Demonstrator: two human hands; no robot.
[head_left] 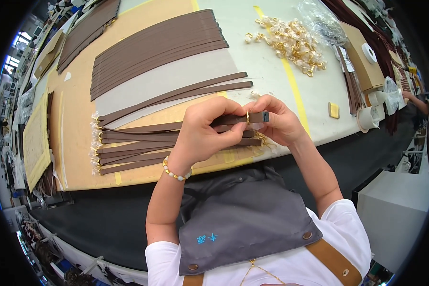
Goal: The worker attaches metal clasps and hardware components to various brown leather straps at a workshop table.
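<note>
The left hand (202, 128) is bent in a pinch. Its thumb and pointing finger have hold of a brown strap (231, 119). The right hand (280, 122) is curled in too, with its thumb and fingers closed at the right end of the same strap. The strap is held up over the near side of the tabletop (318, 106), and its dark tip (265, 117) pokes out at the right hand. A gold ring (247, 117) sits on the strap between the two hands. I cannot tell if it goes all the way around.

Just under and to the left of the hands, more brown straps (133, 150) lie side by side. At their left ends are shiny gold bits (96, 148) with clear wrap on them. Past these, two straps (200, 91) lie at a slant. Farther away is a wide, neat stack of brown strips (157, 52).

On the far right side there is a heap of gold hooks (298, 45), with clear wrap on many of them. A clear plastic bag (321, 21) is beside the heap. A small yellow block (334, 110) lies to the right, past a line of yellow tape (295, 90). A tan box (357, 50) stands farther right.
</note>
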